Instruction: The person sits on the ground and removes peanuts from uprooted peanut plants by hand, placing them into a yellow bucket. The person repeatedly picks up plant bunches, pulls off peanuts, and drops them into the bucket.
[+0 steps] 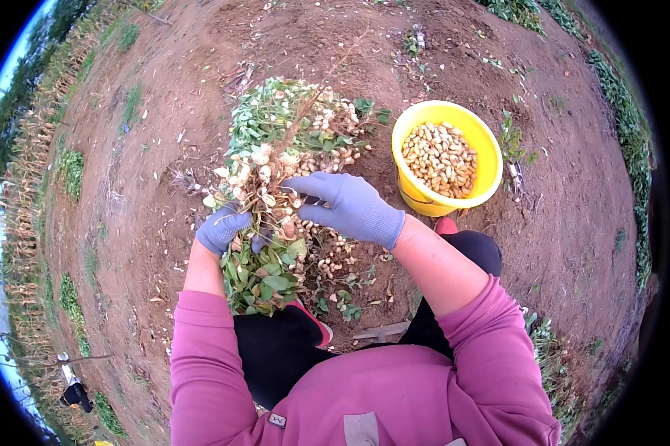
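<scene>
My left hand (223, 229), in a grey-purple glove, grips a peanut plant (263, 274) by its stems. The plant's leaves hang down towards my lap. Its pod cluster (265, 167) points away from me, with a long thin root (298, 120) sticking up. My right hand (349, 209), gloved alike, is at the right side of this cluster with fingers apart; its fingertips are close to the pods, and contact is unclear. Beyond lies a heap of pulled peanut plants (257, 114). A yellow bucket (490, 148), partly filled with loose peanuts (440, 159), stands to the right.
Loose pods (329, 267) and leaves lie on bare soil (140, 223) between my legs. A wooden slat (382, 330) shows below me. Red shoes (446, 226) flank the work spot. Dry stalks (31, 184) border the left, a green plant row (619, 106) the right.
</scene>
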The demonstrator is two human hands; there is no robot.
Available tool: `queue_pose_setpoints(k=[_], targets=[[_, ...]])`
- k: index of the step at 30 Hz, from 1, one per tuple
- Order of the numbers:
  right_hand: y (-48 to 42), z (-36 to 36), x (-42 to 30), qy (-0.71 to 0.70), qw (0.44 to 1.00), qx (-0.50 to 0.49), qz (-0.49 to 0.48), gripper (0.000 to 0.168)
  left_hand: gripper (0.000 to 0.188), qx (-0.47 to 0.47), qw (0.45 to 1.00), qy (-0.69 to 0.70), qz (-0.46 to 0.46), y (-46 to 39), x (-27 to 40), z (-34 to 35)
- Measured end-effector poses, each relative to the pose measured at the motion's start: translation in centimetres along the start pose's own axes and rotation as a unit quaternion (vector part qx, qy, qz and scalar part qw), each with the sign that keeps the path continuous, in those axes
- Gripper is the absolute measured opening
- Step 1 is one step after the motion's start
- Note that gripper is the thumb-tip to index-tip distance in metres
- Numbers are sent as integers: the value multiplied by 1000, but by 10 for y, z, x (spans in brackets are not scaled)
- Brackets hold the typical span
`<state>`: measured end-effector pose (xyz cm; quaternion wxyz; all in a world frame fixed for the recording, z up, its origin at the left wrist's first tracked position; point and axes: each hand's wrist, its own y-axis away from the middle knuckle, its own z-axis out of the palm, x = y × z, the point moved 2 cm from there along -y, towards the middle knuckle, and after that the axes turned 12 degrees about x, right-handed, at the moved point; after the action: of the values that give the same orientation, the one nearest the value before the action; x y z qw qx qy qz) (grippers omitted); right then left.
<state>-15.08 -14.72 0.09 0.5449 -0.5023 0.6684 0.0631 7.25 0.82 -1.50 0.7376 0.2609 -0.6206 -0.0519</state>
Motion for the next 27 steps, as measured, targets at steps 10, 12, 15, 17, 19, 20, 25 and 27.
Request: queue_pose_setpoints(k=[10,12,15,17,19,20,25,27], targets=[[-3,-19,37,171,966,105,161,22,65,-6,999,25,23,10,2,-1],[-4,-27,52,27,957,151,245,22,66,-6,998,64,18,15,1,-10],[-6,-24,49,-280,883,120,356,24,69,4,996,84,-8,10,-19,-41],[-8,-18,31,-327,855,41,400,28,70,6,995,95,-2,8,-28,-47],[-7,-8,29,-373,847,-1,379,46,72,-4,994,109,1,6,-25,-31],[-7,-3,27,-392,835,5,386,49,73,-28,994,106,-7,6,-21,-23],[-13,7,21,-396,828,-15,395,59,84,-51,998,34,15,8,-2,15],[-12,13,25,-351,849,-23,394,65,78,-46,999,-2,23,7,-5,15]])
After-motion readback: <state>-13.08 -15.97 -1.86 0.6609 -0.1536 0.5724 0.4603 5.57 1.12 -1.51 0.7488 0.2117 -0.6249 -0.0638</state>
